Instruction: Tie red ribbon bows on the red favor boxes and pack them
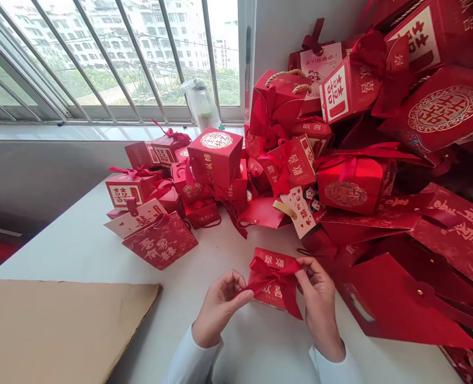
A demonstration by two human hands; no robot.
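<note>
A small red gift box [274, 280] with gold characters lies on the white table [80, 250] in front of me. A red ribbon bow [274, 272] crosses its top. My left hand [220, 306] pinches the ribbon's left end at the box's left edge. My right hand [320, 301] pinches the bow's right loop at the box's right edge. Both hands have fingers closed on the ribbon, and white sleeves show at the wrists.
A big heap of red gift boxes and bags [352, 176] fills the table's back and right side. A flat brown cardboard sheet [60, 325] lies at the left front. A barred window [112, 58] runs behind, with a plastic-wrapped bottle [200, 104] on the sill.
</note>
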